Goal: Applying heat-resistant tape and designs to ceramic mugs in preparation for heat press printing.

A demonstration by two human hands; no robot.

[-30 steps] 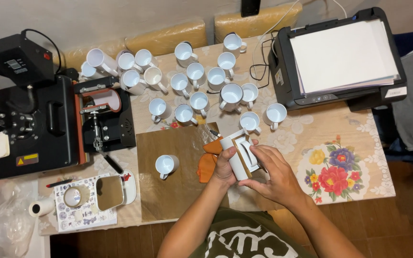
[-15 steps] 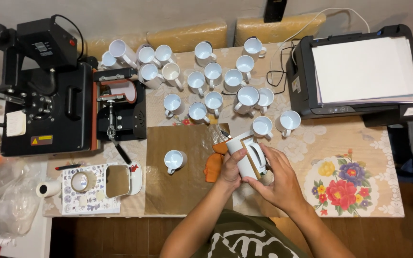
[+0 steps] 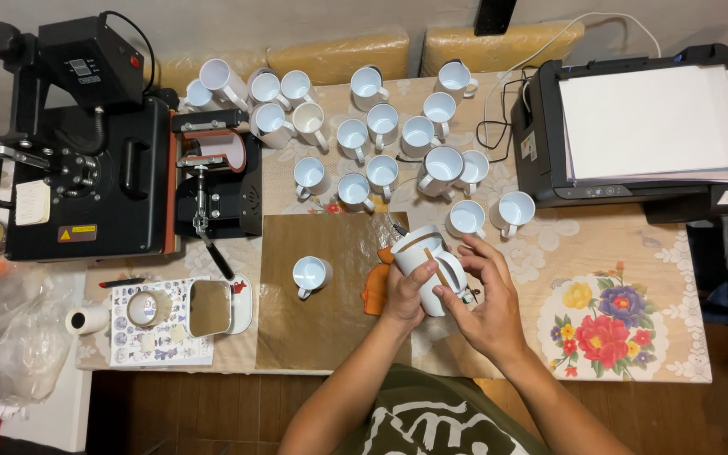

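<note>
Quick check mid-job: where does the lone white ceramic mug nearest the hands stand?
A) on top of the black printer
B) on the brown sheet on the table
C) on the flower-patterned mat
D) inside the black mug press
B: the lone white ceramic mug stands upright on the brown sheet, left of the left hand, apart from it.
</note>
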